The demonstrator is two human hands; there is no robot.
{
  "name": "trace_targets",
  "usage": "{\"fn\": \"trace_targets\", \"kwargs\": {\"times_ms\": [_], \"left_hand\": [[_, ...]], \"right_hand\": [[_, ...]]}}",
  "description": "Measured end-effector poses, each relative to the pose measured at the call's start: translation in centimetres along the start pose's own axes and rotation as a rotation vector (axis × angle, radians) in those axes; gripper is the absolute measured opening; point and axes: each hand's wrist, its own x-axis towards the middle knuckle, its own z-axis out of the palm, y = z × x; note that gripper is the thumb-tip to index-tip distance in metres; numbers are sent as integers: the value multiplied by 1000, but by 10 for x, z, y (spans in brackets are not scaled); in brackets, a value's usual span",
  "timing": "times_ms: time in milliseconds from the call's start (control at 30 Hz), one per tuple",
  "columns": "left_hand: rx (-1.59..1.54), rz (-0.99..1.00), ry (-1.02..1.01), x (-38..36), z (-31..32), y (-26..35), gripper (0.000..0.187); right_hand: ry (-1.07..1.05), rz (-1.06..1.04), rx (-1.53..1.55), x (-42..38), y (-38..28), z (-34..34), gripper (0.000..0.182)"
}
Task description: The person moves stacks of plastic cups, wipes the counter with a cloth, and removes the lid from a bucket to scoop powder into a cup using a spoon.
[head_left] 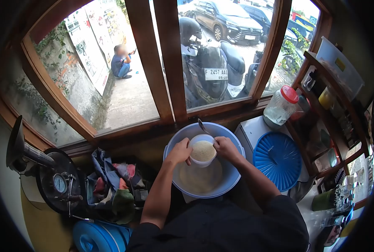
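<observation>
A large pale blue tub [233, 182] stands in front of me, with a layer of cream-coloured material in its bottom. Over the tub is a small white bowl [203, 162] holding pale grains or powder. My left hand [180, 152] grips the bowl's left rim, thumb and fingers pressed on it. At the right rim my right hand [225, 149] is closed round a metal spoon [201, 124], whose other end sticks up toward the window; it also touches the bowl.
A blue ribbed lid [277, 161] and a red-lidded jar [281, 107] stand at the right, beside a wooden shelf [321, 67]. Cloths [115, 180], a black pot with a gauge [60, 183] and a blue container [96, 237] are at the left. A person [122, 62] squats outside.
</observation>
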Motion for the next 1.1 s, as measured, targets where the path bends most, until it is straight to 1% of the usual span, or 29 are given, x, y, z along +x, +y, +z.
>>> {"fn": "trace_targets", "kwargs": {"times_ms": [33,67,100,167,200,233,300,333,433,467,500,533,633,667,733,767,833,900,933,967,1033,1100], "left_hand": [[4,7,-3,3,-1,-1,17],[0,28,11,8,-7,4,17],[-7,45,18,6,-8,9,17],[-7,59,-15,5,0,2,17],[28,11,-38,7,3,2,17],[71,-22,-51,11,3,4,18],[325,129,190,15,0,-9,24],[448,202,307,15,-1,-18,27],[809,266,1015,4,-15,-49,41],[657,85,851,8,-17,-71,43],[502,-97,684,0,-18,-71,46],[108,-114,427,-5,-24,-69,39],[20,74,509,-55,5,-52,32],[8,86,545,-74,18,-45,32],[-14,128,603,-89,25,-37,31],[-26,138,624,-102,34,-36,30],[24,187,620,-133,54,-21,30],[77,294,629,-136,62,3,30],[123,338,686,-135,69,-6,32],[128,311,738,-135,70,-9,32],[38,182,753,-146,71,-7,32],[30,165,814,-153,81,-16,32]], "right_hand": [[-28,21,15,6,-1,-2,22],[-6,8,32,0,-6,-5,22],[-19,8,29,-1,-2,-4,22],[0,-56,-46,1,18,3,19],[-68,30,7,7,21,2,20],[-58,45,36,7,24,6,21],[-37,66,90,9,31,14,21],[-1,44,92,7,38,22,22],[30,33,56,-4,47,27,23],[16,58,47,-9,47,25,23],[-5,82,37,-15,46,21,23],[-21,98,27,-17,44,19,23],[24,63,38,-48,50,23,23],[31,67,62,-61,53,22,22],[41,74,117,-82,56,22,22],[2,78,66,-88,59,22,22],[-68,76,-36,-90,56,20,22],[-70,52,-34,-107,63,26,22],[-67,70,-24,-117,64,26,22],[-57,77,6,-130,66,25,22],[-17,69,75,-138,57,20,22],[-7,78,118,-147,43,13,24]]}}
